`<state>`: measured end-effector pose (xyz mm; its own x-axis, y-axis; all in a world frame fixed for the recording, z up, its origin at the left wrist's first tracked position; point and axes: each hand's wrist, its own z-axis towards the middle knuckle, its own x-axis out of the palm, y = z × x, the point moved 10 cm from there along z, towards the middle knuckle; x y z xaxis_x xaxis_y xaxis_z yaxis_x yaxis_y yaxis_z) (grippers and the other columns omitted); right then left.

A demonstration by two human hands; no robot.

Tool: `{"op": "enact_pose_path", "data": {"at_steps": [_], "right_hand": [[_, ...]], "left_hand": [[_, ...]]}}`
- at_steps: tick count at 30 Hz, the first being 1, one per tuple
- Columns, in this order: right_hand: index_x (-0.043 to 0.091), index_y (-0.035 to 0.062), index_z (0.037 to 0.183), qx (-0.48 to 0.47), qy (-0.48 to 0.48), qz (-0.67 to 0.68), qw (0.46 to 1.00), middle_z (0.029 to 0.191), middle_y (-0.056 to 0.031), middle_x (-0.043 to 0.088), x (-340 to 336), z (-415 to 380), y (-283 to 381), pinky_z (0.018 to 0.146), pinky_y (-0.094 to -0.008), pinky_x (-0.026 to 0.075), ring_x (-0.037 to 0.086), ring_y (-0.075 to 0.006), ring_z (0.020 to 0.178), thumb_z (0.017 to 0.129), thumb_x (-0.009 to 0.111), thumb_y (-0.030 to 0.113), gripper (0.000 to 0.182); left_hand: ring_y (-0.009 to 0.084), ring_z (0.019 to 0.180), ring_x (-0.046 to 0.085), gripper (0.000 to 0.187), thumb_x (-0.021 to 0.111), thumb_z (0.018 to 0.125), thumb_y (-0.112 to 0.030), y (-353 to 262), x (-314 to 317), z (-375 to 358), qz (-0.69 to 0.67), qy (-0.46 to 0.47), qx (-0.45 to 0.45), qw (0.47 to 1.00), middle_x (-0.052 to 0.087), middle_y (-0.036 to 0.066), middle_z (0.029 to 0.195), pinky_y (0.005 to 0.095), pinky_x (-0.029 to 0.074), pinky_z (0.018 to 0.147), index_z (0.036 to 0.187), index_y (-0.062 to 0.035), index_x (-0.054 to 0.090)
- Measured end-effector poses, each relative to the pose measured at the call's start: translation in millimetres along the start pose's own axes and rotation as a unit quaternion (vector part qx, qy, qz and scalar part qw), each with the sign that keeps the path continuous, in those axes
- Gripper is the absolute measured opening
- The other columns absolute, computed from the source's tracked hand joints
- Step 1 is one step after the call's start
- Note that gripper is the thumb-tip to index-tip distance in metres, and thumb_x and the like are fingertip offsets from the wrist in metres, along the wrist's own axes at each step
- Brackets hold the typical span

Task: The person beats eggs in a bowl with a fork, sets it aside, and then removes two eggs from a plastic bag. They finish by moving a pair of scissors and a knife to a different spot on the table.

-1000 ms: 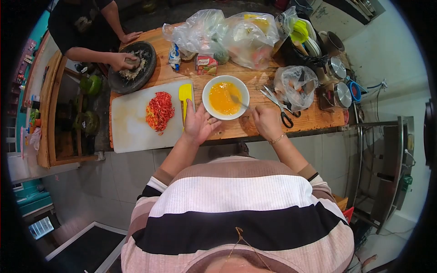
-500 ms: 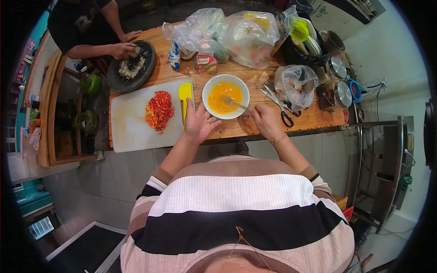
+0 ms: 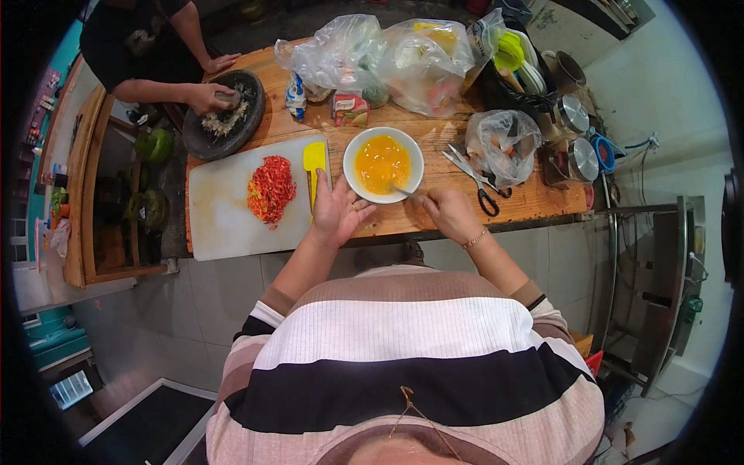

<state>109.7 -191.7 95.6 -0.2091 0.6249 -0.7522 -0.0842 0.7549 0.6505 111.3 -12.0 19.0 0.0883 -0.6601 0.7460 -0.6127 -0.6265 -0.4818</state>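
A white bowl point(image 3: 416, 147) of beaten yellow egg point(image 3: 381, 163) sits on the wooden table in front of me. My left hand point(image 3: 337, 213) rests against the bowl's lower left side, palm toward it, fingers stretched and thumb apart. Closed around the handle of a metal fork point(image 3: 403, 191), my right hand point(image 3: 452, 213) is at the bowl's lower right rim. The fork's head is hidden in the egg. Beside my left hand, a yellow spatula point(image 3: 315, 158) lies on a white cutting board point(image 3: 221, 194) with a heap of chopped red chillies point(image 3: 271, 188).
Scissors point(image 3: 475, 177) and a plastic bag point(image 3: 504, 146) lie to the right. Filled plastic bags point(image 3: 426, 70) and a red box point(image 3: 350, 108) stand behind the bowl. At the far left, another person's hand point(image 3: 211, 98) works a pestle in a stone mortar point(image 3: 253, 116).
The fork has swung from the bowl's middle toward its lower right rim, and my right hand has shifted slightly left and down. The other person's hand has moved slightly in the mortar.
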Motion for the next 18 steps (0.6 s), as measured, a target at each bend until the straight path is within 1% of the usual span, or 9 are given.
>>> {"op": "enact_pose_path", "data": {"at_steps": [3, 6, 9, 12, 15, 17, 18], "right_hand": [[0.066, 0.0046, 0.081, 0.027, -0.06, 0.014, 0.998, 0.075, -0.0213, 0.062, -2.1, 3.7, -16.0, 0.063, -0.046, 0.047, 0.062, -0.0396, 0.071, 0.088, 0.057, 0.024, 0.022], [0.065, 0.004, 0.081, 0.099, -0.092, -0.051, 0.99, 0.075, -0.0217, 0.062, -17.2, 2.5, -21.2, 0.063, -0.0464, 0.047, 0.061, -0.0401, 0.072, 0.087, 0.057, 0.023, 0.021], [0.063, 0.0035, 0.078, 0.008, 0.0, -0.009, 1.0, 0.074, -0.0221, 0.061, 2.4, -0.9, -4.1, 0.063, -0.047, 0.047, 0.06, -0.0405, 0.071, 0.087, 0.057, 0.023, 0.022], [0.067, 0.0055, 0.086, 0.035, -0.03, -0.008, 0.999, 0.077, -0.0218, 0.062, 0.9, 2.1, -16.4, 0.065, -0.0459, 0.048, 0.062, -0.0396, 0.074, 0.088, 0.057, 0.024, 0.021], [0.068, 0.0063, 0.088, 0.107, -0.083, -0.03, 0.99, 0.078, -0.0213, 0.063, -14.6, 1.5, -26.5, 0.065, -0.0456, 0.048, 0.062, -0.0387, 0.075, 0.088, 0.057, 0.023, 0.02], [0.069, 0.0072, 0.09, 0.059, -0.009, -0.03, 0.998, 0.079, -0.0209, 0.063, -5.5, -1.4, -9.3, 0.066, -0.0449, 0.048, 0.063, -0.0383, 0.076, 0.088, 0.057, 0.022, 0.019], [0.07, 0.0076, 0.091, 0.035, 0.029, -0.03, 0.998, 0.079, -0.0208, 0.064, 1.0, -3.6, -2.6, 0.066, -0.0446, 0.048, 0.063, -0.038, 0.076, 0.088, 0.057, 0.022, 0.019]], "left_hand": [[0.0427, 0.139, 0.023, 0.093, 0.014, 0.086, -0.079, 0.7, -1.9, -0.2, -0.001, -0.008, 0.0, 1.0, 0.024, 0.021, 0.152, 0.0522, 0.012, 0.114, 0.152, -0.0141, 0.016], [0.0424, 0.139, 0.024, 0.092, 0.014, 0.086, -0.079, 0.6, -2.0, -0.5, 0.0, -0.014, -0.001, 1.0, 0.024, 0.021, 0.152, 0.052, 0.012, 0.114, 0.152, -0.0143, 0.016], [0.0425, 0.139, 0.024, 0.092, 0.014, 0.086, -0.079, 0.7, -0.9, -0.5, 0.004, -0.014, 0.0, 1.0, 0.023, 0.021, 0.153, 0.052, 0.013, 0.114, 0.152, -0.0141, 0.015], [0.0424, 0.139, 0.024, 0.092, 0.014, 0.087, -0.079, 0.2, 1.3, -2.0, 0.008, -0.017, 0.0, 1.0, 0.023, 0.021, 0.153, 0.052, 0.013, 0.114, 0.152, -0.014, 0.014], [0.0423, 0.139, 0.025, 0.093, 0.014, 0.087, -0.079, -0.2, 2.9, -2.5, 0.013, -0.006, 0.001, 1.0, 0.023, 0.021, 0.153, 0.052, 0.013, 0.114, 0.152, -0.0132, 0.014], [0.0424, 0.139, 0.024, 0.093, 0.014, 0.087, -0.079, 0.4, 1.3, -0.8, 0.011, 0.005, 0.001, 1.0, 0.023, 0.021, 0.153, 0.052, 0.013, 0.114, 0.152, -0.0126, 0.013], [0.0415, 0.139, 0.026, 0.093, 0.013, 0.087, -0.078, -0.3, 1.2, -1.7, 0.01, -0.009, 0.001, 1.0, 0.025, 0.021, 0.152, 0.0514, 0.015, 0.114, 0.152, -0.0119, 0.015]]}}
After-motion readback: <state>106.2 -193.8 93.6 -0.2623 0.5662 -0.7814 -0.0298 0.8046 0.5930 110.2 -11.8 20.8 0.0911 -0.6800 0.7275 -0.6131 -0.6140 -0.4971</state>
